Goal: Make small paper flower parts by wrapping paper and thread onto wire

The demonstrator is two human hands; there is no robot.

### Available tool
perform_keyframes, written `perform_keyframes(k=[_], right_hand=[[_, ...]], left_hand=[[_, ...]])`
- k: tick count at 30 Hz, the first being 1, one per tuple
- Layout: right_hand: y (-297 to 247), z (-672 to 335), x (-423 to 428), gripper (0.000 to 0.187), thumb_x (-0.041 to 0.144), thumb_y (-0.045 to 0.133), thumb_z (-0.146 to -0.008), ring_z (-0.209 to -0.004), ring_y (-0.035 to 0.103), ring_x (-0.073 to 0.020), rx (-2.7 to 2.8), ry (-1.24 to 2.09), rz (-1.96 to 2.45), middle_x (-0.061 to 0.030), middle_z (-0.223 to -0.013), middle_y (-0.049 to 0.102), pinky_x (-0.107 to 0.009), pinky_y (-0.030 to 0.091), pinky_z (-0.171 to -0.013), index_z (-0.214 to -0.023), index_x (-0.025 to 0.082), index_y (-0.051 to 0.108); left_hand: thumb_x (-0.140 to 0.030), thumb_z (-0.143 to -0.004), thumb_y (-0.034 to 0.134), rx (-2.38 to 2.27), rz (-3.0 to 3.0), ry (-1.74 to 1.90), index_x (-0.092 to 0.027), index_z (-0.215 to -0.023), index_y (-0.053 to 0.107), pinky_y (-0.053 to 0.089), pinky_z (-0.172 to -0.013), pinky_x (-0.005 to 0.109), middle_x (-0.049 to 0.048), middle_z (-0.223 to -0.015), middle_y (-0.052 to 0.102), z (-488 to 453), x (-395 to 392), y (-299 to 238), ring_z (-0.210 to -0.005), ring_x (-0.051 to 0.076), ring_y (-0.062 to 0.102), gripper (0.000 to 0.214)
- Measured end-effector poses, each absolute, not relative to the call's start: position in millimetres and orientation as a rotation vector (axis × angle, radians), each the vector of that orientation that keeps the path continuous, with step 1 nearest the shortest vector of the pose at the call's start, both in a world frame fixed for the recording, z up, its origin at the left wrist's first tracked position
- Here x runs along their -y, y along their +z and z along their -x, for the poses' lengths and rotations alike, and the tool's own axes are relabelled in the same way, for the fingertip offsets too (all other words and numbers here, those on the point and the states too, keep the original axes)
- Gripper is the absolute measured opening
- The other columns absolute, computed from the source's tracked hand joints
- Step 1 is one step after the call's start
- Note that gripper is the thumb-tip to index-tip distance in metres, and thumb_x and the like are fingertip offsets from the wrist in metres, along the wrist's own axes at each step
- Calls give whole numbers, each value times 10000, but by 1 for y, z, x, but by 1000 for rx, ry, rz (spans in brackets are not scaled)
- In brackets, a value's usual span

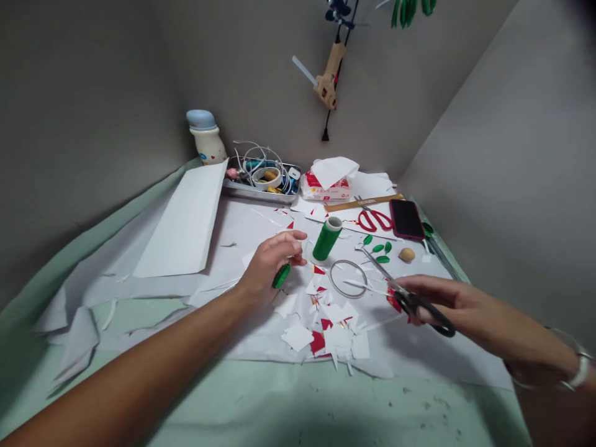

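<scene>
Two hands (269, 266) (433, 297), two scissors (419, 310) (375, 219), one thread spool (326, 239), one phone (407, 219)

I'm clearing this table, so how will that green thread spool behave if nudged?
Standing on end, the green thread spool probably tips easily, then rolls, being cylindrical. Its hollow core suggests it's fairly light.

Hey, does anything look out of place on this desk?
Yes: a hot glue gun hangs against the back wall rather than lying down, and cut red and white paper scraps are strewn below it.
</scene>
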State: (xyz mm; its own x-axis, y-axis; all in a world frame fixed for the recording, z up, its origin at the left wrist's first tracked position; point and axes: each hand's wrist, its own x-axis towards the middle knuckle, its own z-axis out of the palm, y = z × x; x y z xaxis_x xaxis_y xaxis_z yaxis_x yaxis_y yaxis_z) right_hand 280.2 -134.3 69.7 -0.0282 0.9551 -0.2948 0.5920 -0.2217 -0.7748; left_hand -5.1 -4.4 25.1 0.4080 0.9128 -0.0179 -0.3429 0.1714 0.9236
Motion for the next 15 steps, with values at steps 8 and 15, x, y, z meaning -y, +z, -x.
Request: perform_keyframes(k=[8, 15], right_hand=[[40, -226, 104, 514, 513, 623, -871, -652, 603, -142, 1251, 1805, 1073, -87, -869, 668, -227, 335, -482, -1253, 172, 578], [16, -205, 101, 570, 530, 668, -824, -718, 608, -141, 1049, 1895, 675, -57, -869, 639, -226, 411, -570, -1274, 190, 583]], left_hand=[[-186, -703, 622, -584, -896, 1006, -157, -585, 545, 490, -745, 288, 71, -1118, 661, 8, 0, 33, -738, 133, 572, 144], [-156, -718, 628, -587, -786, 940, -151, -656, 582, 483, -850, 287, 52, -904, 720, 7, -4, 29, -819, 142, 647, 77]])
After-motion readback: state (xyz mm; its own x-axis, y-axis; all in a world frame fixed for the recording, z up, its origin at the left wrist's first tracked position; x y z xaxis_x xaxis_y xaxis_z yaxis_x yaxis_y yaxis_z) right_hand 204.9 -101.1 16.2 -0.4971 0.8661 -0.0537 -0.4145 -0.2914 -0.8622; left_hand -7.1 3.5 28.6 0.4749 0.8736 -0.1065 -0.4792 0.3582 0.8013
